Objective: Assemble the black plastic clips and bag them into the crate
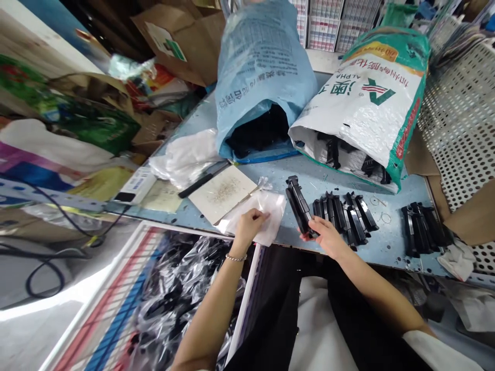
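My left hand (250, 224), a bracelet on its wrist, is closed in a pinch on the top of a stack of clear plastic bags (273, 216) at the table's front edge. To its right, my right hand (325, 236) is wrapped round the lower end of some long black plastic parts (298, 201), which tilt up and away from me. How many parts it holds I cannot tell. Close to that hand, a row of similar black parts (346, 214) lies on the table. Another small group of black parts (421, 226) lies farther right.
Behind stand an open blue sack (266, 67) with dark contents and a white-green sack (363, 93) with black parts at its mouth. A cardboard piece (222, 193) and a black-handled tool (201, 185) lie left. Below is a crate (112, 304) of bagged black items.
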`<action>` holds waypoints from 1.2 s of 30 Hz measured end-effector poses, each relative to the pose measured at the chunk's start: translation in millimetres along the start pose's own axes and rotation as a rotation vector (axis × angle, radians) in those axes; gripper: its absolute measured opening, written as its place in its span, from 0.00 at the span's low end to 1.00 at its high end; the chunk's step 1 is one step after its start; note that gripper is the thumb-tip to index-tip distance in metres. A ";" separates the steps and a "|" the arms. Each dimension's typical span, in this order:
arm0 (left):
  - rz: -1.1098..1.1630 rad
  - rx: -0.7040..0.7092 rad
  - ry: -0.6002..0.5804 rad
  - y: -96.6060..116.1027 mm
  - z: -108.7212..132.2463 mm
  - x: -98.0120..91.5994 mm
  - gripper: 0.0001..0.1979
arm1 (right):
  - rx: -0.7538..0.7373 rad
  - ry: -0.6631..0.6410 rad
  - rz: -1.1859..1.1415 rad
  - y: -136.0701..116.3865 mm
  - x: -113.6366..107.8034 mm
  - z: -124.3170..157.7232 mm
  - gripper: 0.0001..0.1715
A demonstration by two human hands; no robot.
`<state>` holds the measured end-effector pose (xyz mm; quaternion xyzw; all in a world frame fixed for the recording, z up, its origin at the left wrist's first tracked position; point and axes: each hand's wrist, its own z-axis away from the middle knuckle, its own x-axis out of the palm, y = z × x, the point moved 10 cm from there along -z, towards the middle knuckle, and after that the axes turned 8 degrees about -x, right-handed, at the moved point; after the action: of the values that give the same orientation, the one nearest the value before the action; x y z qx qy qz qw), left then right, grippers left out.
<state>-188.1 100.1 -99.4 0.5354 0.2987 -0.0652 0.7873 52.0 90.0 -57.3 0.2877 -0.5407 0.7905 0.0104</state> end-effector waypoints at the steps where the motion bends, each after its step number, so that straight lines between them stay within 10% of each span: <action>1: 0.049 -0.023 -0.022 -3.2 -3.0 -1.1 0.13 | 0.057 -0.015 -0.082 10.0 7.6 -0.8 0.22; 9: -0.018 0.204 0.018 16.8 5.5 -25.2 0.11 | 0.493 0.039 -0.348 93.7 27.6 8.9 0.21; 13: -0.121 0.310 -0.022 24.6 13.2 -23.7 0.19 | 0.509 -0.014 -0.512 91.7 40.8 12.0 0.24; 17: 0.051 0.124 -0.153 5.2 6.5 -15.2 0.24 | 0.660 -0.070 -0.647 98.0 56.5 18.4 0.30; 24: 0.355 -0.058 -0.154 -12.9 0.0 -11.6 0.18 | 0.473 -0.078 -0.692 70.4 45.2 11.2 0.30; 31: 0.029 0.167 0.034 -2.2 -1.5 -7.1 0.03 | 0.550 -0.334 -0.841 68.0 78.8 22.9 0.36; 36: -0.119 0.329 0.094 14.0 7.3 -21.8 0.13 | 0.570 -0.269 -0.883 85.6 72.7 16.2 0.34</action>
<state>-197.0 94.7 -74.5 0.6411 0.3515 -0.1345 0.6689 -29.5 19.0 -92.1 0.5774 -0.1292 0.7826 0.1937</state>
